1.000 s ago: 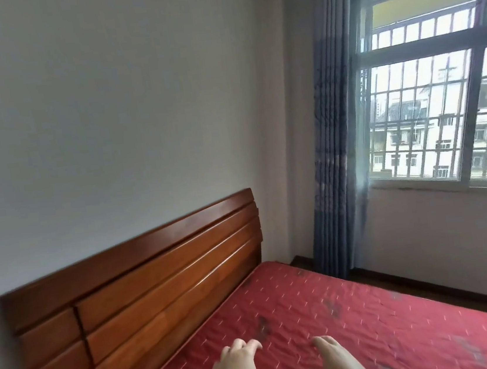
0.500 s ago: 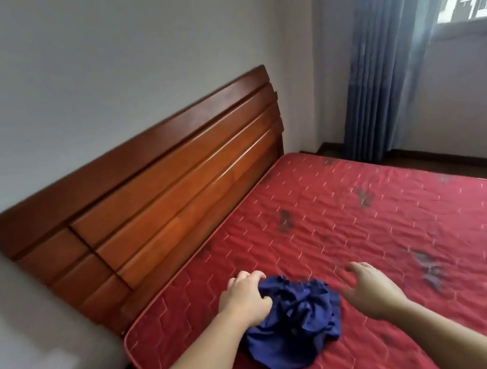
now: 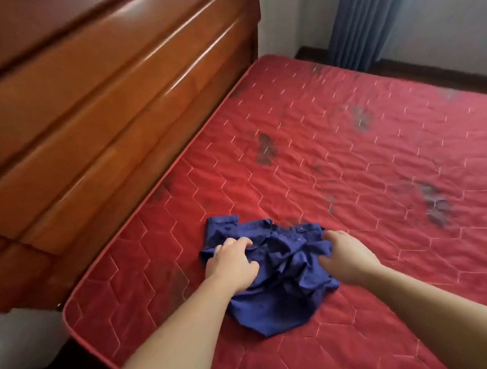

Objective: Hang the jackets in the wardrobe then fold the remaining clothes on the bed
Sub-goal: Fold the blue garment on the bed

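A crumpled dark blue garment (image 3: 278, 275) lies on the red quilted mattress (image 3: 357, 170), close to its near left corner. My left hand (image 3: 232, 264) rests on the garment's left side with the fingers curled into the cloth. At the garment's right edge, my right hand (image 3: 341, 253) touches the fabric with its fingers bent; whether it grips the cloth is unclear. No wardrobe or jacket is in view.
A brown wooden headboard (image 3: 87, 96) runs along the mattress's left side. A blue curtain (image 3: 367, 6) hangs at the far corner against the white wall. Dark floor shows beyond the mattress's far edge and at the near left corner.
The view has tilted down from the window to the bed. The blue garment has come into view and spread a little leftwards; both hands have closed in on it.
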A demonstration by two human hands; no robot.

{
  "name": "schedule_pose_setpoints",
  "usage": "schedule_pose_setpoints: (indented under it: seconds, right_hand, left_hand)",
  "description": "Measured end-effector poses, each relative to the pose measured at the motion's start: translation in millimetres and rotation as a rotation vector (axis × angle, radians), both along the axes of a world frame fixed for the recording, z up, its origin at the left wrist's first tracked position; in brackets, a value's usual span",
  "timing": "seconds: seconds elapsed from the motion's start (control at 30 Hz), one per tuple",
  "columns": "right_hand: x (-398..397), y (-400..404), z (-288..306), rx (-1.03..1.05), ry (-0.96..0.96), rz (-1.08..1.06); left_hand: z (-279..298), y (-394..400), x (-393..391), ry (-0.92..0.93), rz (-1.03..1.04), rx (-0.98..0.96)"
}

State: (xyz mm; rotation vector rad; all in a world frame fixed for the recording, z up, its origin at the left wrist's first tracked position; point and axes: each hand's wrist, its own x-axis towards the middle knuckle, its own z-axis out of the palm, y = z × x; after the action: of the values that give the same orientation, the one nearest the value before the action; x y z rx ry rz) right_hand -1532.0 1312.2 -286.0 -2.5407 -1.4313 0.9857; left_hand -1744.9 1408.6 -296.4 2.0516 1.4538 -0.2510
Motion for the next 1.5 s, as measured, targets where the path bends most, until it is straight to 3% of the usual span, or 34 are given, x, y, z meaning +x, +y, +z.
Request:
schedule_pose_setpoints:
  seconds: [0.37, 0.5, 0.67, 0.8, 0.93, 1.07, 1.27, 1.5]
  right_hand:
    - [-28, 44, -167, -0.104, -0.005, 0.001]
    - [-41, 41, -213, -0.128, 0.023, -0.061]
    - [-50, 26, -250, 0.004, -0.012, -0.102]
    - [-47, 15, -237, 0.156, 0.030, -0.157]
    - [-21, 21, -179, 0.299, 0.024, -0.164]
    - [23, 27, -86, 0.387, 0.008, -0.122]
    - [91, 6, 90, 0.557, -0.063, -0.073]
    - [164, -85, 302, 0.763, -0.220, -0.109]
  left_hand:
    - [-160, 37, -8, 0.122, -0.051, -0.073]
    - [-206, 31, -14, 0.184, -0.051, -0.214]
    - [-234, 14, -26, 0.118, -0.025, -0.082]
    - [-220, 11, -28, -0.005, 0.076, -0.058]
    - [-169, 24, -14, -0.241, 0.226, -0.043]
    - [-81, 45, 20, -0.425, 0.310, -0.001]
    - [106, 47, 84, -0.735, 0.351, 0.135]
    - [326, -9, 137, -0.970, 0.266, 0.321]
